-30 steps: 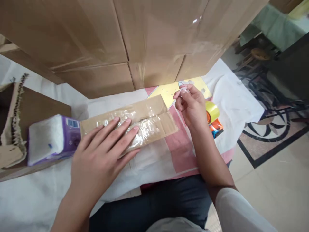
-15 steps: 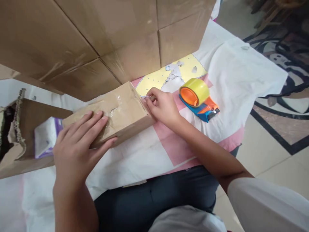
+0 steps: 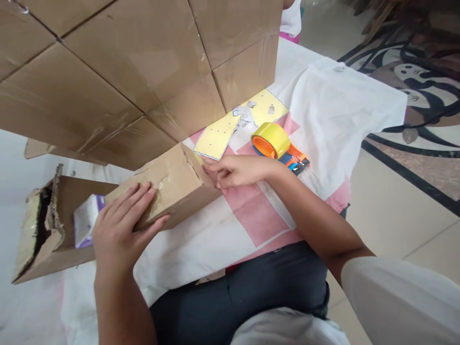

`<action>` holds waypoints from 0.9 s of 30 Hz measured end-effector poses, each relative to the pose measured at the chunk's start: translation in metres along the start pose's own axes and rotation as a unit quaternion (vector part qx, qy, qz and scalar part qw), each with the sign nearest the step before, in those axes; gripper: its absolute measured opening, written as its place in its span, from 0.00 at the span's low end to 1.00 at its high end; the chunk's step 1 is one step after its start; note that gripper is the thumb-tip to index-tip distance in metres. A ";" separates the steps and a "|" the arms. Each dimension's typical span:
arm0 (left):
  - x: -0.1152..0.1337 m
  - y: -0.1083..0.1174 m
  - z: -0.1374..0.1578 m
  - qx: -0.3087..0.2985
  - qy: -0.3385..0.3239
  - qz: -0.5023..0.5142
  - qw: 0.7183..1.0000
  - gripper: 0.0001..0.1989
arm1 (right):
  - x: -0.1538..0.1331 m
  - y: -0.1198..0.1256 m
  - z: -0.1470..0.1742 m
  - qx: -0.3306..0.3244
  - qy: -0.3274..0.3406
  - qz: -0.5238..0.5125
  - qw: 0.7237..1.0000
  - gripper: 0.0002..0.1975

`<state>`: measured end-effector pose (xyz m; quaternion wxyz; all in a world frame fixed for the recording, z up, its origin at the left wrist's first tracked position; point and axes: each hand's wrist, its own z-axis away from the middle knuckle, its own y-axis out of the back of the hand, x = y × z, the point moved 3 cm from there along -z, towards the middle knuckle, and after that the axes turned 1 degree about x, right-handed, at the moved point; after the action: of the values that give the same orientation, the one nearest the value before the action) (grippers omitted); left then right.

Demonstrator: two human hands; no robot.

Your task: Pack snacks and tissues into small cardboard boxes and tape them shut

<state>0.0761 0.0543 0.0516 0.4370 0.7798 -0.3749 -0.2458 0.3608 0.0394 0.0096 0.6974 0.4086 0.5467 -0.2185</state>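
A long cardboard box [image 3: 168, 182] lies at an angle on the cloth, with clear tape over its top. My left hand [image 3: 122, 215] rests on the box, fingers flat on the top and thumb along the near edge. At the right end of the box is my right hand [image 3: 239, 171], its fingers bent and close together against the end face; what is between the fingertips, if anything, is hidden. A white and purple packet [image 3: 86, 220] sits beside my left hand, by the box's torn-open cardboard part [image 3: 53, 230].
Large taped cardboard boxes [image 3: 143, 62] form a wall behind. Right of my right hand lies a tape dispenser [image 3: 275, 143] with a yellow roll. A torn yellow sheet [image 3: 215, 136] lies on the white and pink cloth [image 3: 323, 105]. Someone's white clothing [image 3: 291, 21] shows behind the boxes.
My view has shifted, so the scene sits differently. My right hand has gone from pinching a small pale strip at the box's end to pressing its fingers lower against that end. My left hand stays put.
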 end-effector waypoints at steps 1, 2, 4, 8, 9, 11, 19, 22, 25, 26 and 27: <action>-0.004 0.001 0.001 -0.003 -0.004 0.012 1.000 0.37 | -0.001 -0.001 0.006 -0.059 -0.006 -0.050 0.997 0.27; -0.009 0.001 0.003 -0.002 -0.007 0.027 1.000 0.38 | -0.002 -0.003 0.010 -0.104 -0.014 -0.091 0.990 0.35; -0.019 0.002 0.009 0.016 -0.011 0.059 0.998 0.38 | -0.007 -0.010 0.014 -0.164 -0.019 -0.142 0.976 0.47; -0.036 0.006 0.024 0.060 -0.019 0.090 0.994 0.38 | -0.022 -0.028 0.008 -0.202 0.010 -0.145 0.969 0.57; -0.038 0.008 0.027 0.059 -0.023 0.087 0.994 0.39 | -0.026 -0.032 0.005 -0.200 0.013 -0.133 0.971 0.58; -0.041 0.013 0.029 0.041 -0.029 0.079 0.996 0.39 | -0.036 -0.039 0.005 -0.183 0.011 -0.104 0.977 0.60; 0.039 0.048 -0.097 0.092 -0.228 0.048 0.968 0.37 | -0.081 -0.056 0.125 0.282 0.062 -0.085 0.954 0.55; 0.117 0.037 -0.186 0.141 -0.341 0.023 0.929 0.35 | -0.068 -0.038 0.195 0.500 0.018 -0.052 0.864 0.50; 0.187 -0.010 -0.267 0.105 -0.390 0.059 0.913 0.29 | -0.026 0.002 0.239 0.649 -0.018 -0.056 0.758 0.43; 0.206 -0.031 -0.288 0.093 -0.397 0.078 0.910 0.28 | -0.009 0.017 0.248 0.682 -0.011 -0.067 0.728 0.44; 0.222 -0.055 -0.305 0.071 -0.401 0.095 0.908 0.28 | 0.010 0.032 0.254 0.697 -0.011 -0.076 0.713 0.46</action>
<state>0.4463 0.0473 0.1434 0.2140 0.6051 -0.6075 -0.4680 0.5360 -0.1469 0.0284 0.2024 0.7331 0.2611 -0.5945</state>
